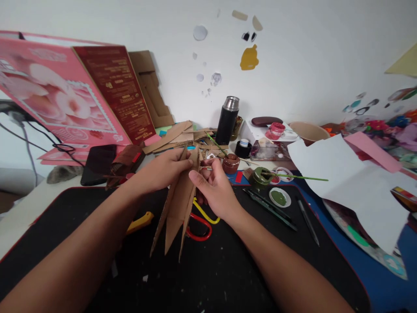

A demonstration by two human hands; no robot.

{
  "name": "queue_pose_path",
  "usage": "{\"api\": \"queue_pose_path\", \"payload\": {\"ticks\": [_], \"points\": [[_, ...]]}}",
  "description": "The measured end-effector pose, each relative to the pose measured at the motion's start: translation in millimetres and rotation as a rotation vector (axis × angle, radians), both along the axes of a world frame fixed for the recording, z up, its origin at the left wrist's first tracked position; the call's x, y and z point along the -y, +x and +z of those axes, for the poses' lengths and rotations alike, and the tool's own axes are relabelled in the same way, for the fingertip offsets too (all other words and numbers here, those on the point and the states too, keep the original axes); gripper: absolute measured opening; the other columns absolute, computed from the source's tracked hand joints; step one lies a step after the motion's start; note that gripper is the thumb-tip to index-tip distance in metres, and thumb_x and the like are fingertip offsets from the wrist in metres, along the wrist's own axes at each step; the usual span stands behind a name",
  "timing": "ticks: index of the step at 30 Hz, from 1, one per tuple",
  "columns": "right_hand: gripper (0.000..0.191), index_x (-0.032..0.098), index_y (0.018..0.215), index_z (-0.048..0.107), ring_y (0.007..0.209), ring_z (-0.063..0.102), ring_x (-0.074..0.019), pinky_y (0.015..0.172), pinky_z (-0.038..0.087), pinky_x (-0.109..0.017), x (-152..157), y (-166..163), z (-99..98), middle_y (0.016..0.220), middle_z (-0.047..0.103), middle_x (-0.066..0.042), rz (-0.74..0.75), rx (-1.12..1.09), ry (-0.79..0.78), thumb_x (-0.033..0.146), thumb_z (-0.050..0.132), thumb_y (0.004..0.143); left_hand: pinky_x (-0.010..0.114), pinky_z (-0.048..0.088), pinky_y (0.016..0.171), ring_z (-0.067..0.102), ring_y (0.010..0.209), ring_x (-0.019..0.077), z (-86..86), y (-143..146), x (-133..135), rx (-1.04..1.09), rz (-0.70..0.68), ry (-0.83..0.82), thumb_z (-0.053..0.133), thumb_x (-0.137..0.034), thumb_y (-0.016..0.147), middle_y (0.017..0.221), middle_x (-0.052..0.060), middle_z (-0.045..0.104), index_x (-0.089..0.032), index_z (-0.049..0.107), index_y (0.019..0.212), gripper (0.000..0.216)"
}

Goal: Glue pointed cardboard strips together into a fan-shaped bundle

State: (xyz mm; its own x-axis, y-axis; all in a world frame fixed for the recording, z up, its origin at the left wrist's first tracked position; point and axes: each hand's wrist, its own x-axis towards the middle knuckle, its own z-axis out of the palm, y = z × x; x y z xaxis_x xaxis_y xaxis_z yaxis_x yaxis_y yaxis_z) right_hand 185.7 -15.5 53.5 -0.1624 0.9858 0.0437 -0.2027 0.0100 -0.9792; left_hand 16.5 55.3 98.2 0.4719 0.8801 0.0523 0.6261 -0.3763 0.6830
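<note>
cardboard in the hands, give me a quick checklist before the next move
1. Is the cardboard gripped by the left hand? Ok: thumb and fingers pinch its far end.
2. Is the right hand gripping it too? Cannot tell: the thumb is at its right edge, but the fingers are partly hidden.
3. Are the cardboard's near tips off the mat? Cannot tell from this angle.
4. Is the red loop well away? Not ok: it lies close by, right of the cardboard.
5. Is the green jar closed? Not ok: open, with a brush across it.
</note>
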Motion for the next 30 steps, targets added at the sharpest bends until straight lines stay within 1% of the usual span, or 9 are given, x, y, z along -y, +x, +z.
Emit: {"api": "queue_pose_path", "payload": {"ticks": [3,6,10,16,19,21,25,28,30], "points": [[0.062,0.029,0.108,0.036,0.042,0.047,-0.0113,0.039,0.037,-0.026,0.4,-0.1,-1.3,0.066,0.045,0.013,-0.003,0.023,-0.006,0.068,0.079,0.085,0.037,0.039,0.07,0.052,0.073,0.0208,-0.8,1.7,0.7,-0.026,0.018,0.03,0.049,-0.041,0.091,0.075,0.0,0.054,-0.025,0.045,0.074,0.024],[0.06,0.029,0.108,0.036,0.041,0.048,-0.0115,0.038,0.036,-0.026,0.7,0.0,-1.5,0.065,0.043,0.014,-0.001,0.053,-0.008,0.068,0.077,0.087,0.037,0.035,0.067,0.048,0.07,0.0208,3.9,7.6,7.6,-0.075,0.057,0.105,0.047,-0.038,0.092,0.071,-0.001,0.05,-0.026,0.041,0.072,0.024],[0.06,0.029,0.108,0.036,0.04,0.05,-0.0127,0.038,0.034,-0.025,0.1,1.0,-0.6,0.063,0.043,0.014,0.001,0.086,-0.013,0.069,0.076,0.087,0.037,0.033,0.067,0.048,0.069,0.021,8.8,13.4,14.3,-0.105,0.065,0.14,0.044,-0.033,0.093,0.072,0.001,0.052,-0.026,0.039,0.071,0.023],[0.058,0.029,0.108,0.038,0.039,0.05,-0.0123,0.039,0.035,-0.024,0.9,2.6,1.8,0.06,0.046,0.014,-0.016,0.088,-0.005,0.067,0.076,0.088,0.037,0.034,0.067,0.05,0.069,0.0205,10.3,13.8,15.8,-0.144,0.084,0.156,0.045,-0.028,0.095,0.073,0.001,0.053,-0.026,0.038,0.073,0.024],[0.057,0.029,0.108,0.038,0.039,0.051,-0.0129,0.04,0.036,-0.025,1.5,2.9,2.0,0.059,0.047,0.014,-0.019,0.085,-0.001,0.067,0.076,0.089,0.036,0.035,0.066,0.051,0.068,0.0202,11.0,15.2,18.0,-0.183,0.099,0.199,0.046,-0.025,0.096,0.073,0.001,0.055,-0.026,0.038,0.073,0.024],[0.056,0.029,0.108,0.038,0.039,0.051,-0.0135,0.04,0.036,-0.026,1.1,3.1,1.3,0.058,0.048,0.014,-0.02,0.08,0.004,0.067,0.075,0.089,0.036,0.036,0.066,0.053,0.069,0.0207,11.7,16.8,20.3,-0.22,0.113,0.238,0.046,-0.024,0.098,0.074,0.002,0.059,-0.026,0.042,0.076,0.022],[0.056,0.029,0.11,0.038,0.039,0.052,-0.0143,0.041,0.039,-0.027,1.1,2.0,-0.2,0.057,0.048,0.014,-0.02,0.063,0.015,0.067,0.075,0.089,0.036,0.039,0.066,0.061,0.072,0.023,13.9,18.2,23.7,-0.309,0.133,0.293,0.046,-0.025,0.1,0.082,0.008,0.07,-0.023,0.056,0.087,0.016],[0.058,0.029,0.114,0.04,0.039,0.051,-0.0132,0.042,0.04,-0.026,3.6,-2.2,-1.1,0.058,0.048,0.015,0.0,0.05,0.01,0.066,0.076,0.088,0.036,0.04,0.065,0.064,0.073,0.0242,15.0,16.6,24.0,-0.376,0.159,0.336,0.043,-0.025,0.102,0.086,0.011,0.074,-0.02,0.061,0.095,0.019],[0.06,0.029,0.121,0.041,0.038,0.049,-0.0129,0.042,0.04,-0.026,5.8,-5.9,-2.4,0.057,0.048,0.015,0.013,0.036,0.014,0.065,0.076,0.089,0.036,0.04,0.065,0.065,0.074,0.025,15.5,15.1,23.7,-0.421,0.177,0.353,0.042,-0.025,0.102,0.088,0.012,0.075,-0.019,0.063,0.1,0.022]]}}
